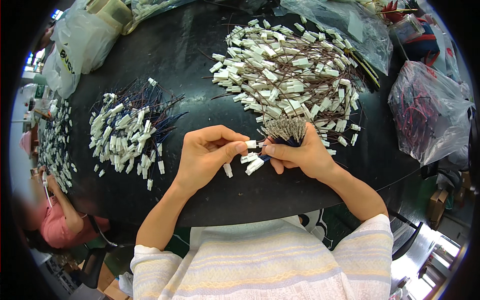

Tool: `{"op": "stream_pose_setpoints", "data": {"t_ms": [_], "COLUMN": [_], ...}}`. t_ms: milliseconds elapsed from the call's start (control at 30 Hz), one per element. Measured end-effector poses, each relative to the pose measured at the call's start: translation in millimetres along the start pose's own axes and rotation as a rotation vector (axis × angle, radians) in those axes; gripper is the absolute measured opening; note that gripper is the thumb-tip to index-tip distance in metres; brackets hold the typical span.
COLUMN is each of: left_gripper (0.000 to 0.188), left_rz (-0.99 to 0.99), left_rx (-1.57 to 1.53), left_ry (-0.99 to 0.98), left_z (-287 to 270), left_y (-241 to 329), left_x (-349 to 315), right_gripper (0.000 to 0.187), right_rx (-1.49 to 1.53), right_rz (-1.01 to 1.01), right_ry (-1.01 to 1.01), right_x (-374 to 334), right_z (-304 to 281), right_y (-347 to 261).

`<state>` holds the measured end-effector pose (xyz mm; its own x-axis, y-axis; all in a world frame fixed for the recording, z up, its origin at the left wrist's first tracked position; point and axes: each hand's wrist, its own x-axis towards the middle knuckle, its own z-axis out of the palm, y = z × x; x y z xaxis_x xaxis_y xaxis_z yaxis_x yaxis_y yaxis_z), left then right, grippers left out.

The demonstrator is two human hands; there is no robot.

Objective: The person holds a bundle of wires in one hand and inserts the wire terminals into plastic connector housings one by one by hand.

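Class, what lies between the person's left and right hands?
The head view shows white connectors between the left hand and right hand, one pinched in the left fingertips.

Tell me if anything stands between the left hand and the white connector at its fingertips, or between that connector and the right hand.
Nothing visible blocks either. The left hand pinches the white connector directly; only a thin wire seems to cross the gap to the right hand. Other white connectors sit just below that gap.
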<state>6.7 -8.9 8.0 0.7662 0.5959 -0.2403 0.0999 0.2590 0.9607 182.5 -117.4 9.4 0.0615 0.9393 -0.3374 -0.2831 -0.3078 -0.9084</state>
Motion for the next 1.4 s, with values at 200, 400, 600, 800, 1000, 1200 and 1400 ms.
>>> {"op": "stream_pose_setpoints", "data": {"t_ms": [200, 400, 600, 800, 1000, 1200, 1400], "left_gripper": [0.011, 0.007, 0.014, 0.027, 0.014, 0.017, 0.018], "left_rz": [0.037, 0.132, 0.392, 0.381, 0.113, 0.004, 0.008], "left_rx": [0.013, 0.133, 0.633, 1.190, 0.797, 0.184, 0.138], "left_ry": [0.012, 0.000, 0.285, 0.099, 0.257, 0.092, 0.043], "left_z": [7.2, 12.0, 7.9, 0.9, -8.4, 0.6, 0.5], "left_y": [-3.3, -9.9, 5.8, 1.5, 6.3, 14.9, 13.2], "left_x": [-1.8, -3.6, -2.8, -40.0, -25.6, -10.7, -12.2], "right_gripper": [0.006, 0.005, 0.005, 0.009, 0.016, 0.012, 0.007], "right_rx": [0.003, -0.186, -0.155, -0.185, -0.232, -0.198, -0.225], "right_rz": [0.058, -0.108, -0.032, -0.008, -0.014, 0.021, -0.040], "right_ry": [-0.014, -0.050, 0.023, 0.029, -0.052, -0.082, -0.098], "right_x": [-3.1, -2.5, -2.5, -2.8, -3.0, -2.7, -1.9], "right_z": [2.5, 3.2, 8.0, 8.3, 6.6, 5.2, 3.2], "right_y": [-3.8, 5.5, -3.6, -5.5, -7.4, -5.7, -1.6]}}
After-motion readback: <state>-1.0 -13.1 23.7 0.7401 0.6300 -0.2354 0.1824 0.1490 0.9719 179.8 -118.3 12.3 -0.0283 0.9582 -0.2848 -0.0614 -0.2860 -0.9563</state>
